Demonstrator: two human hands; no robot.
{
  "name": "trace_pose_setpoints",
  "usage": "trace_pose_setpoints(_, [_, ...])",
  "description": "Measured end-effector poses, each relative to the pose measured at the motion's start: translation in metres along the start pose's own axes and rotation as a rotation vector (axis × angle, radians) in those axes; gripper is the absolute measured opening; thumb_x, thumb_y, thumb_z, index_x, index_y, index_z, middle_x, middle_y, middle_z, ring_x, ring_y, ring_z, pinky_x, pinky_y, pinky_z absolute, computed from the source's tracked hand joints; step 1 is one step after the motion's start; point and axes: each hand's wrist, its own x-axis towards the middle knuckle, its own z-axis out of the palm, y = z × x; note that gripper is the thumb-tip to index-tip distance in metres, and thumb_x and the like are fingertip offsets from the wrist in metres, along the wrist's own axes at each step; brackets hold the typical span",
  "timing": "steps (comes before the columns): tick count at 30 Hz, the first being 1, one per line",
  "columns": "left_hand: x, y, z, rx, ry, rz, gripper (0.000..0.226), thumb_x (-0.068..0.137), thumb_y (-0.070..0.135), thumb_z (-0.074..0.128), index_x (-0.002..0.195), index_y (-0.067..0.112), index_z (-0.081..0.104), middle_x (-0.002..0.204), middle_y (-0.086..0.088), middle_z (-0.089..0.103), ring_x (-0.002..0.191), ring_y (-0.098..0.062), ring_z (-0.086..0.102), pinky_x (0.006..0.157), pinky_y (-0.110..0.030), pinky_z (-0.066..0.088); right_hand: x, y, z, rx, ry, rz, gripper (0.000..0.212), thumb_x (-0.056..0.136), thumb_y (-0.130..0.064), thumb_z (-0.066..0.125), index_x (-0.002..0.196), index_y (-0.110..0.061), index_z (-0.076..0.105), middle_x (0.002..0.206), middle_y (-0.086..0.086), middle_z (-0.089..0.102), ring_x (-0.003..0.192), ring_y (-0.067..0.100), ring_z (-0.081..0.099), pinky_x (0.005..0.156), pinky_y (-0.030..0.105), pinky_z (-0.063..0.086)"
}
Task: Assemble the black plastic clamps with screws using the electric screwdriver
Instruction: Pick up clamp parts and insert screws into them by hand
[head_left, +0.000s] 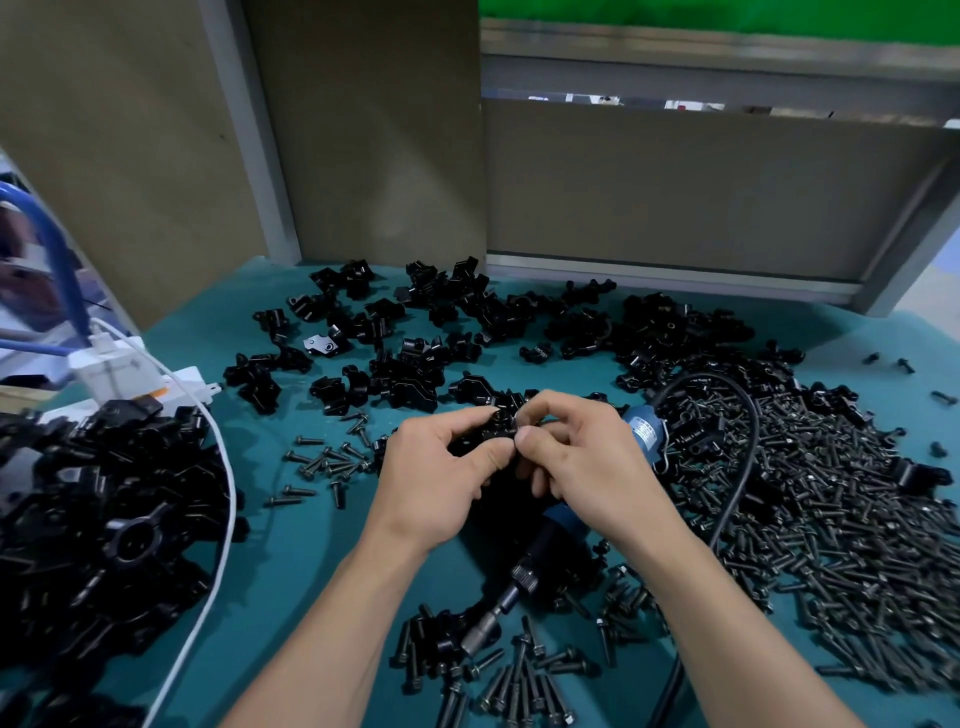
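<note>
A black plastic clamp (485, 435) sits above the middle of the bench, held between both hands. The left hand (441, 467) grips it from the side with curled fingers to steady it. The right hand (576, 457) pinches its upper edge with thumb and forefinger, apparently seating a fastener by hand before driving, though the fastener itself is too small to make out. The electric screwdriver (527, 574) lies idle on the teal mat (291, 545) directly beneath the right wrist, bit towards the worker, likely parked there for a quick pick-up. Loose screws (810, 493) are heaped to the right, within that hand's reach. Unassembled clamp halves (467, 312) spread across the back. A dense heap of clamps (114, 519) fills the left, beside a white power strip (140, 374) and white cable (223, 493).
</note>
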Motion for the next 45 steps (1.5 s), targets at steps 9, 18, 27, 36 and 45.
trace_pose_setpoints(9, [0.002, -0.001, -0.003, 0.019, -0.013, -0.017, 0.041, 0.086, 0.028, 0.085, 0.126, 0.026, 0.075, 0.089, 0.004, 0.079, 0.059, -0.015, 0.066, 0.06, -0.033, 0.054, -0.002, -0.002, 0.005, 0.021, 0.03, 0.004, 0.019, 0.102, -0.021, 0.06, 0.083, -0.023, 0.063, 0.058, -0.002, 0.066, 0.049, 0.009, 0.053, 0.053, 0.023, 0.045])
trace_pose_setpoints(18, [-0.001, 0.001, -0.004, 0.057, -0.01, 0.001, 0.039, 0.086, 0.027, 0.085, 0.124, 0.028, 0.076, 0.081, 0.008, 0.079, 0.057, -0.013, 0.066, 0.059, -0.031, 0.055, 0.0, 0.001, 0.005, 0.034, 0.037, 0.017, 0.02, 0.1, -0.022, 0.063, 0.08, -0.023, 0.066, 0.059, -0.001, 0.066, 0.051, 0.01, 0.058, 0.053, 0.021, 0.044])
trace_pose_setpoints(27, [-0.001, 0.003, -0.006, 0.046, -0.025, 0.011, 0.035, 0.088, 0.026, 0.084, 0.122, 0.028, 0.077, 0.095, 0.005, 0.08, 0.06, -0.018, 0.068, 0.06, -0.034, 0.058, -0.001, -0.003, 0.005, 0.005, 0.011, 0.041, 0.022, 0.101, -0.024, 0.062, 0.08, -0.023, 0.066, 0.059, 0.001, 0.068, 0.05, 0.009, 0.059, 0.055, 0.024, 0.047])
trace_pose_setpoints(36, [-0.003, 0.001, -0.006, 0.038, -0.033, -0.007, 0.04, 0.086, 0.027, 0.084, 0.125, 0.027, 0.075, 0.081, 0.002, 0.079, 0.06, -0.017, 0.067, 0.061, -0.034, 0.057, -0.005, -0.004, 0.002, -0.012, -0.003, 0.05, 0.029, 0.102, -0.025, 0.06, 0.074, -0.021, 0.067, 0.058, 0.003, 0.069, 0.047, 0.01, 0.059, 0.051, 0.021, 0.047])
trace_pose_setpoints(45, [0.0, 0.012, -0.007, -0.278, 0.184, -0.119, 0.016, 0.098, 0.014, 0.07, 0.099, 0.027, 0.079, 0.088, -0.006, 0.08, 0.058, -0.012, 0.066, 0.052, -0.022, 0.053, -0.005, -0.013, 0.001, -0.326, -0.011, 0.053, 0.019, 0.095, -0.034, 0.067, 0.077, -0.029, 0.069, 0.068, -0.007, 0.07, 0.058, 0.009, 0.063, 0.052, 0.021, 0.048])
